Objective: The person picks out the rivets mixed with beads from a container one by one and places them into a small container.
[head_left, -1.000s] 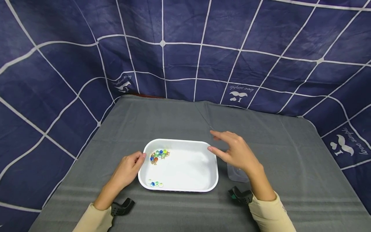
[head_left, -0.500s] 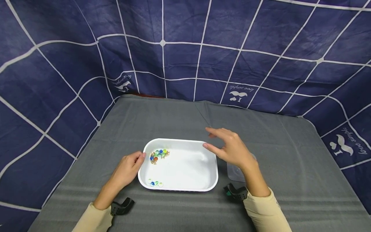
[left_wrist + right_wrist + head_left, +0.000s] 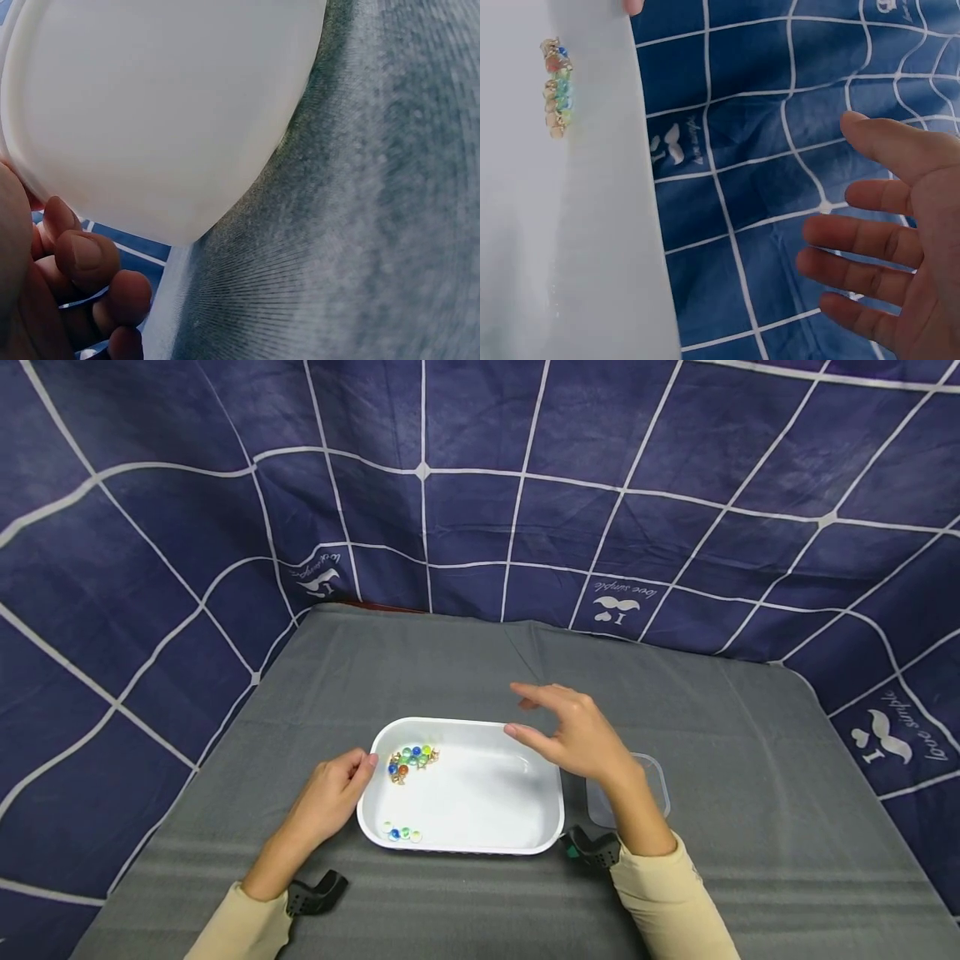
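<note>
A white tray (image 3: 480, 802) stands on the grey cloth. My left hand (image 3: 333, 792) pinches its left rim, thumb on top; the left wrist view shows the other fingers (image 3: 86, 255) curled beside the outer wall. Inside, glass marbles (image 3: 406, 752) mixed with small gold star-like pieces (image 3: 401, 779) cluster in the far left corner. Several more marbles (image 3: 406, 833) lie by the near left corner. My right hand (image 3: 577, 735) is in the air over the far right corner of the tray, fingers spread and thumb apart, holding nothing.
A clear plastic container (image 3: 652, 777) stands right of the tray, partly hidden by my right forearm. Grey cloth (image 3: 750, 793) covers the table. A blue curtain with white lines (image 3: 480, 518) hangs behind and at both sides.
My right hand has moved left and slightly away from me, from beside the tray's right edge to over its far right corner. More of the clear container shows. The left hand stays put.
</note>
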Demonstrator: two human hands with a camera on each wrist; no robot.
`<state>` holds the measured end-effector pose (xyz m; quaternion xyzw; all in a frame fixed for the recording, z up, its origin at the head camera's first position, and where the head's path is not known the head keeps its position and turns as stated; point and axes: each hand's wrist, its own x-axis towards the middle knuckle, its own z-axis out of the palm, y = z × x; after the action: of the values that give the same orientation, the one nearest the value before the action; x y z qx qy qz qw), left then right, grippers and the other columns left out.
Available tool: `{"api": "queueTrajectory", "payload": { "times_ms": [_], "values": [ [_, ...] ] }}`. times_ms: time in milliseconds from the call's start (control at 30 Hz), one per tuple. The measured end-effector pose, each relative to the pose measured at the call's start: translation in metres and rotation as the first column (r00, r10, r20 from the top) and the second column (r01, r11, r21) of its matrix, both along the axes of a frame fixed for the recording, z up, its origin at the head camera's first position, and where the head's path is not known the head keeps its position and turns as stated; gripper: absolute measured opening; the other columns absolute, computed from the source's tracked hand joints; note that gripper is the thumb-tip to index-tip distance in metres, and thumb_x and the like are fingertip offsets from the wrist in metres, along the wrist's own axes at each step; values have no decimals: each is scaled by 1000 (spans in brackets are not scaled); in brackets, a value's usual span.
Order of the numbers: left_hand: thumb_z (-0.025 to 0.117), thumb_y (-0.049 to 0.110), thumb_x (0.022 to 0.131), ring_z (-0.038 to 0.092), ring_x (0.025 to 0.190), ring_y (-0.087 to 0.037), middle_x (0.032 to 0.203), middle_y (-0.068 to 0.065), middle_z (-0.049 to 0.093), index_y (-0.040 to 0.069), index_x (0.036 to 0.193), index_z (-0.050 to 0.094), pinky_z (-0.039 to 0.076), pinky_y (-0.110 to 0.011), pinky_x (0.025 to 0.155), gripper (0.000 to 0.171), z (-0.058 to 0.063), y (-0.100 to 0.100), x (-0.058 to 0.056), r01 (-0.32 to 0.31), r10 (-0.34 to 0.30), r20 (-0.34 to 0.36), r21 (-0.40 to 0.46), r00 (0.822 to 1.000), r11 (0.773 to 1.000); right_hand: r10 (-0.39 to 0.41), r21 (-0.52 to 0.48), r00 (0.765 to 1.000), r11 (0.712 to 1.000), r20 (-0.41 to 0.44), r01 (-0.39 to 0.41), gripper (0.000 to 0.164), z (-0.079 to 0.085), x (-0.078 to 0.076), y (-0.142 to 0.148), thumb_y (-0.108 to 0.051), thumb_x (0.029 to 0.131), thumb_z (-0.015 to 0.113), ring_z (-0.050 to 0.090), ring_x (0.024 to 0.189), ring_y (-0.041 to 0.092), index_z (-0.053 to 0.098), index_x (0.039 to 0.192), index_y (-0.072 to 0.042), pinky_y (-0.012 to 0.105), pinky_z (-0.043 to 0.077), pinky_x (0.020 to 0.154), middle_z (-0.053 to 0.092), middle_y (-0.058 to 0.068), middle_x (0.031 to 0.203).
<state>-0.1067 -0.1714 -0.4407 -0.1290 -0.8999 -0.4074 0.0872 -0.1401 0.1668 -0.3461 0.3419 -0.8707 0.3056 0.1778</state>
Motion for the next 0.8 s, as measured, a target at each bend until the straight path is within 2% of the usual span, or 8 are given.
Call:
{"api": "queueTrajectory", "payload": {
  "times_ms": [367,633,800],
  "values": [
    [56,14,101,32,51,-5,59,9,33,13,68,45,27,-24,46,34,1,0,1,-5,5,-42,-2,999,1000,-19,2,996,1000,84,19,47,-9,-10,-8,-28,87,77,67,95,18,66,125,-5,40,53,78,71,9,107],
    [56,14,101,33,52,-5,59,9,34,13,68,46,27,-24,46,34,0,0,0,-1,1,-38,-5,999,1000,-9,-12,994,1000,106,10,47,-10,-17,-12,-25,87,78,68,95,20,65,125,-2,44,52,85,71,10,107],
    [56,14,101,34,52,-6,59,8,34,13,68,46,28,-25,46,34,1,0,1,-1,1,-30,-4,1000,1000,4,-16,989,1000,147,-2,47,-11,-20,-18,-26,87,77,68,97,20,65,126,-3,44,51,86,70,10,113]
  ]
}}
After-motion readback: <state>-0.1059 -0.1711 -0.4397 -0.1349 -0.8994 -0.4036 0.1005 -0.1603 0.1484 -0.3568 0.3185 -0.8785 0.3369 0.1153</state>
